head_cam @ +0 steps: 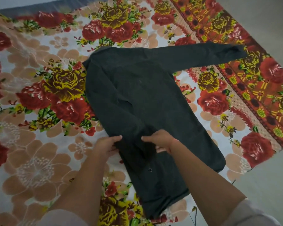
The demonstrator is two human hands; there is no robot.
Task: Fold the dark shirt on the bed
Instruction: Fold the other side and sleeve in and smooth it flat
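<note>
The dark shirt lies flat on the flowered bedsheet, its collar end far from me and its hem near me. One long sleeve stretches out to the far right. The other sleeve is folded in over the body along the left side. My left hand grips the shirt's left edge at the folded sleeve's end. My right hand pinches the cloth beside it, near the middle of the shirt. A small button shows on the part nearest me.
The bedsheet's red and orange border runs along the right side. Beyond it is pale bare floor. The sheet spreads wide to the left of the shirt.
</note>
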